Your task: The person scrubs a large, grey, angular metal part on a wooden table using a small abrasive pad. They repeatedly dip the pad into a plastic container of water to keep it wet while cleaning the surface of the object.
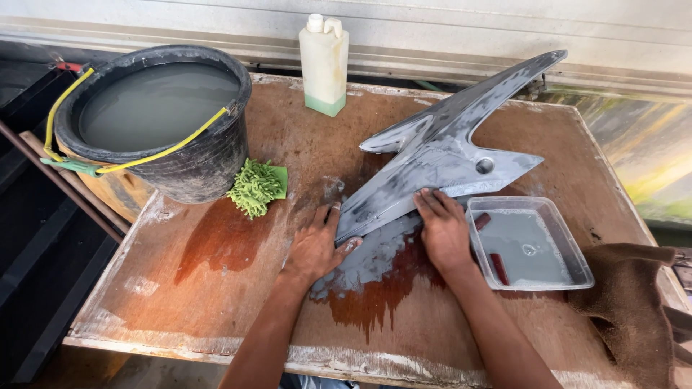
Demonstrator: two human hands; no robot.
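Left hand flat and spread on wet board, thumb against near-left edge of grey angular panel; grips nothing. Right hand palm-down, fingers pressed on panel's near edge; cannot tell whether anything sits under the fingers. Panel lies mid-table, long tip reaching far right corner. Clear tray of grey water just right of right hand, touching it or nearly. Black bucket far left, green mitt beside it, bottle at far edge. Brown cloth over near-right edge. Open wooden table near left.
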